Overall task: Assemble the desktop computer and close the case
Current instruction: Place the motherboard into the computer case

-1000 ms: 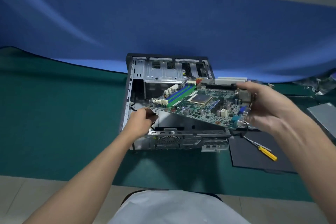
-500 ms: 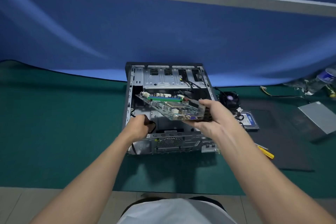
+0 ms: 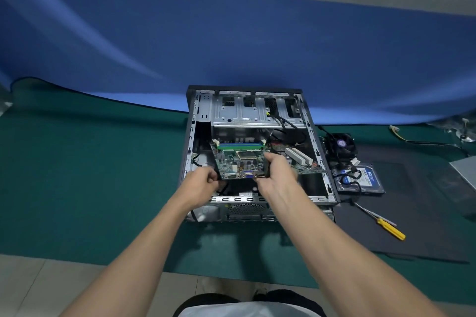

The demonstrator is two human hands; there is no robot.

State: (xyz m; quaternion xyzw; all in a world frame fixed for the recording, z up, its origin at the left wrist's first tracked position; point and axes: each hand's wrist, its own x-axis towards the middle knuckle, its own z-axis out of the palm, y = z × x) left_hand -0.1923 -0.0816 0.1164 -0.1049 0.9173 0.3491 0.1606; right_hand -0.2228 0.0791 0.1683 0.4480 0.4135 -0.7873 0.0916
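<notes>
Now the board (image 3: 242, 162) has dropped tilted into the case (image 3: 191, 134), right hand (image 3: 277, 175) clamped on its edge, left hand (image 3: 201, 184) hold unclear; seating follows

Tilted motherboard (image 3: 239, 162) blocks case (image 3: 190, 136) middle; cables (image 3: 286, 123) crowd far right; near-right open.

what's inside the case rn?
The motherboard, tilted, gripped by the right hand. Behind it are the drive cage and black cables. The floor of the case under the board is hidden.
</notes>
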